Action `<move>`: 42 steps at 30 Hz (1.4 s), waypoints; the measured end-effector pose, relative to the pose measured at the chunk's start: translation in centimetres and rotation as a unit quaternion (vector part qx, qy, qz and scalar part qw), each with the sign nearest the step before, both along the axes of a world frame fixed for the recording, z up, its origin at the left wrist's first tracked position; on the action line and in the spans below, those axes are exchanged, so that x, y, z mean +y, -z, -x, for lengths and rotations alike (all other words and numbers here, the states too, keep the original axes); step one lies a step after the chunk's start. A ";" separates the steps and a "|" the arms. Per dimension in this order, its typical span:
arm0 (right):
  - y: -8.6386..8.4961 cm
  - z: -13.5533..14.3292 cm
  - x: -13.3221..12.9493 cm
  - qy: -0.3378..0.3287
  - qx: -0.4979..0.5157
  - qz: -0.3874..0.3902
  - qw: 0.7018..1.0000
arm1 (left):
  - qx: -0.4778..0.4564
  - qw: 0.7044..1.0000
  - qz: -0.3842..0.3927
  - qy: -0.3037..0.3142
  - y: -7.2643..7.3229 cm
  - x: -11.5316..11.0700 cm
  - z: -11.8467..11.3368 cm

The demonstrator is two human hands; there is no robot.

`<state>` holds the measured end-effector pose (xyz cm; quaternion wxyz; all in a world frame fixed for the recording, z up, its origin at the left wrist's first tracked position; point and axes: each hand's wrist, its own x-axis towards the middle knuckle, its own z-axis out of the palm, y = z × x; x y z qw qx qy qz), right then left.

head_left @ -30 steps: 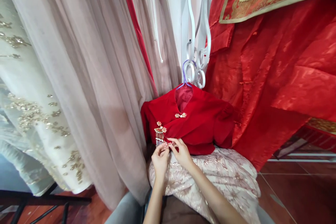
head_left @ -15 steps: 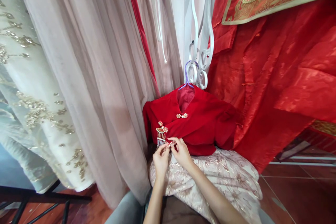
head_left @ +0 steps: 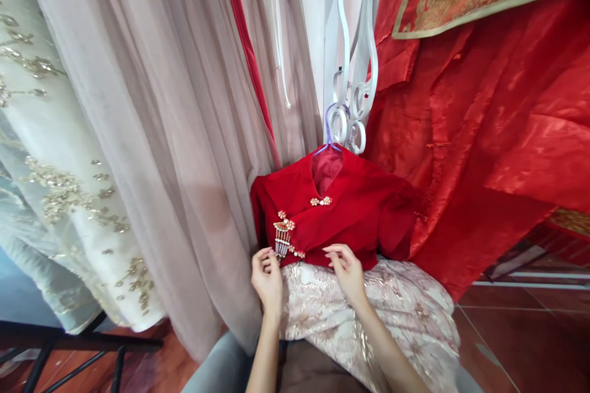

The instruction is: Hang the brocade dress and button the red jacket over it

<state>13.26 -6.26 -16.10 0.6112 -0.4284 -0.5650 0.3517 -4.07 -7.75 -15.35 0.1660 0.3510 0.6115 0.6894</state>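
Observation:
A short red velvet jacket (head_left: 354, 215) hangs on a purple hanger (head_left: 329, 129), its lower part over a pale floral brocade cloth. One beaded fastener (head_left: 321, 201) sits at the collar. A brooch with beaded tassels (head_left: 283, 233) hangs on the jacket's left front, with another beaded fastener (head_left: 297, 252) by its lower end. Close to the tassel ends and the jacket's lower left edge is my left hand (head_left: 268, 282), fingers loosely curled and apart. My right hand (head_left: 348, 273) is over the lower hem, open, with thumb and forefinger apart. Neither hand visibly holds anything.
The brocade cloth (head_left: 405, 301) covers my lap. Pinkish sheer drapery (head_left: 184, 135) hangs at left, beside a white beaded gown (head_left: 83, 196). White scrolled metalwork (head_left: 343, 73) stands behind the jacket. Red satin garments (head_left: 483, 135) fill the right. Black metal legs (head_left: 117, 368) stand lower left.
My hands have come apart from the lower beaded fastener, which they were pinching together. The left hand moved left and the right hand moved right; that fastener is now uncovered.

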 end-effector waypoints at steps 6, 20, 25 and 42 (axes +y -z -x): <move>-2.9 -2.3 -0.4 0.103 0.041 -0.031 0.993 | 0.034 0.991 -0.090 -0.090 -2.6 -0.8 -0.1; -2.7 -0.5 -0.3 0.000 -0.024 0.031 0.999 | 0.096 0.989 0.013 0.109 -1.8 -0.4 -1.4; -1.0 2.5 0.8 -0.098 -0.090 0.059 0.989 | 0.118 0.974 0.080 0.176 -0.3 0.3 -1.0; 0.5 3.7 2.1 -0.110 -0.066 0.090 0.988 | 0.143 0.964 0.017 0.224 0.1 -0.2 -0.2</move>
